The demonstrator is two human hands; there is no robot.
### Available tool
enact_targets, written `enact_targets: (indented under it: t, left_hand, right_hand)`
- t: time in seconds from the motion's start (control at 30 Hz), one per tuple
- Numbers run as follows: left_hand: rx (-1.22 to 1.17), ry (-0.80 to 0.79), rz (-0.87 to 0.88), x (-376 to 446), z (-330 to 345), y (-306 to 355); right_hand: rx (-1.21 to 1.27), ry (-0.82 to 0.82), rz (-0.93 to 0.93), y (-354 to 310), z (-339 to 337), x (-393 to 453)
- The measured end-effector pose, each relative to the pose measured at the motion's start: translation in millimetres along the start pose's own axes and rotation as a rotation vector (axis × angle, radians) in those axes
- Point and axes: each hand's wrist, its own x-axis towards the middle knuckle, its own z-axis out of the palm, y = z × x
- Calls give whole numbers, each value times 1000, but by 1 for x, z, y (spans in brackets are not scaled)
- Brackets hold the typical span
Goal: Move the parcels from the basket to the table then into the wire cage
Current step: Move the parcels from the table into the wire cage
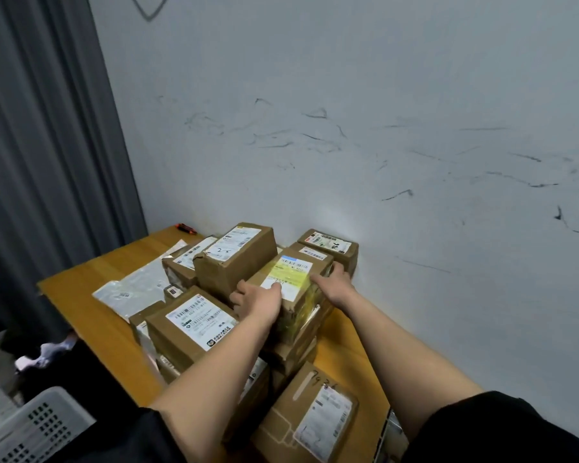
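The yellow-taped box (290, 282) sits on top of a short stack of cardboard parcels near the wall side of the wooden table (91, 289), and both hands are on it. The left hand (256, 297) clasps its near-left corner, thumb lying on the white label and fingers curled down the side. The right hand (335, 279) holds the far-right edge, fingers wrapped over and out of sight behind the box. Whether the box is being set down or picked up, I can't tell from here.

Around it the table is crowded: a tall box marked with handwriting (236, 259) just to the left, a labelled box by the wall (330, 245) behind, a large box with a long label (189, 325) nearer the person, and another scrawled with numbers (310, 416) at the near edge. Flat plastic mailers (131, 289) lie on the left part of the tabletop.

The white basket (30, 429) shows at the lower left; its inside is hidden. The wire cage isn't in sight. I'd judge this the table stage, basket-to-table or just turning toward the cage. Next calls for a level two-handed lift clear of the neighbours, since the stack beneath looks uneven and could slide.
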Motion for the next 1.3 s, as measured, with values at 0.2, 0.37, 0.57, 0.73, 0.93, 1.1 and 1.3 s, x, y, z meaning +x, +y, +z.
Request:
enact_targets:
  t: [0.2, 0.37, 0.57, 0.73, 0.93, 1.1, 1.3]
  left_hand:
    - [-98, 26, -25, 9, 9, 1]
    - [-229, 30, -55, 12, 14, 4]
    - [-273, 22, -39, 5, 16, 9]
    - [-286, -67, 9, -20, 21, 27]
    - [-329, -178, 116, -60, 45, 50]
    - [-292, -327, 258, -86, 78, 59]
    - [-246, -651, 241, -113, 137, 34]
  right_hand:
    - [233, -1, 67, -2, 16, 35]
    - [408, -10, 134, 2, 27, 42]
    - [501, 62, 52, 22, 37, 70]
    - [455, 229, 3, 0, 3, 38]
    - [636, 302, 39, 18, -57, 25]
    - [737, 443, 94, 57, -111, -16]
    - [784, 539, 111, 122, -159, -55]
